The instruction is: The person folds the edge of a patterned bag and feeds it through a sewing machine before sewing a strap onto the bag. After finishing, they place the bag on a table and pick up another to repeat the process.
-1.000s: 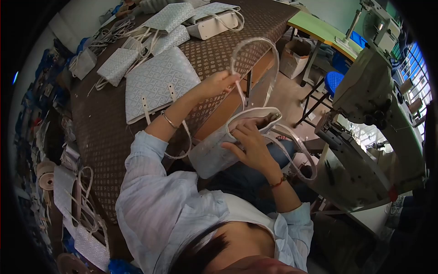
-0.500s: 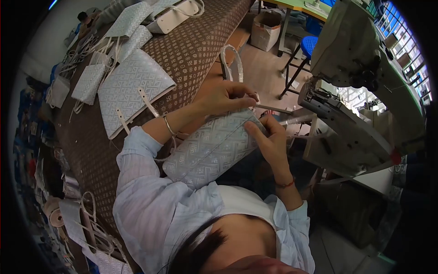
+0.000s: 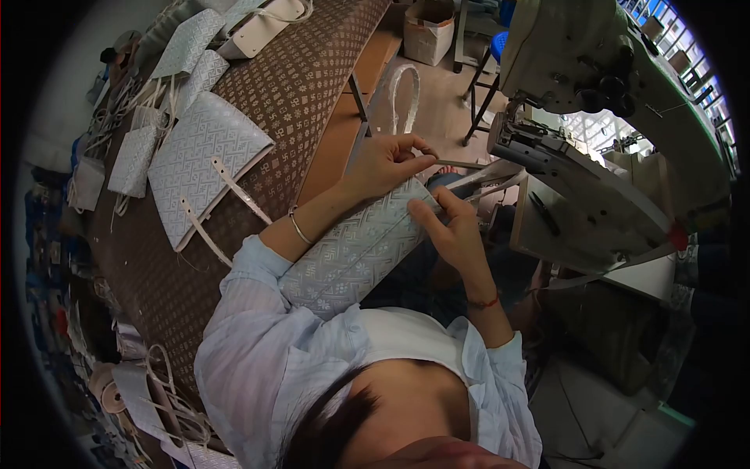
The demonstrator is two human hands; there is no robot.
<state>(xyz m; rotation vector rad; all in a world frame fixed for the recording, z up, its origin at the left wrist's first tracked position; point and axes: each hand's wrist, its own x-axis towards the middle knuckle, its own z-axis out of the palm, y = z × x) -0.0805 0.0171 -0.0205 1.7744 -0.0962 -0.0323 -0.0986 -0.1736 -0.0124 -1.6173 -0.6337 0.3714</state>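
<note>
A silver-white patterned handbag [image 3: 344, 254] lies tilted across my lap, its far end raised between my hands. My right hand [image 3: 453, 230] is closed on the edge of that end, thumb on the patterned face and fingers behind. Just above the same end, my left hand [image 3: 391, 166] is closed in a pinch, its wrist over the bag. What sits between those fingertips is too small to make out. A pale strap loop [image 3: 404, 86] stands up beyond my left hand. Another light strap [image 3: 488, 176] runs from near the bag's end toward the sewing machine.
A sewing machine [image 3: 570, 160] stands close on the right. To the left, a brown patterned cloth [image 3: 305, 102] covers a table bearing several silver bags, including a large one [image 3: 203, 156] with straps. A carton [image 3: 428, 39] and a blue stool [image 3: 498, 47] are beyond.
The view has shifted, so the surroundings sit further left. My left hand's pinch has drawn slightly up from the bag's end. My right hand keeps its hold on the bag.
</note>
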